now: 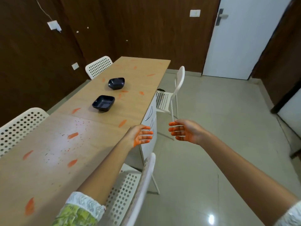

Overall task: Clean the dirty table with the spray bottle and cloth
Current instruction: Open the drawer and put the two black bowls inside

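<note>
While both arms reach forward past the long light-wood table, the fingers of each hand are straight and spread, holding nothing. Left hand — palm turned inward, fingertips and palm edge stained orange — hovers over the table's right edge, above the white drawer unit that stands under that edge. Right hand faces it, palm inward, also orange on the fingertips and heel, out over the pale tiled floor to the right of the table; the two hands are near each other but apart. A lace-trimmed green patterned sleeve shows at the left elbow.

On the table: orange smears scattered along its whole length, with fine dark and red specks on the near half. Two dark square bowls sit toward the far half — near bowl and far bowl, apart from each other, smears beside both.

White perforated chairs around the table: one at its near left side, one at its far left side, one at its near right side under the left forearm, one at its far right side.

Spray bottle and cloth: neither visible on the table or in either hand.
</note>
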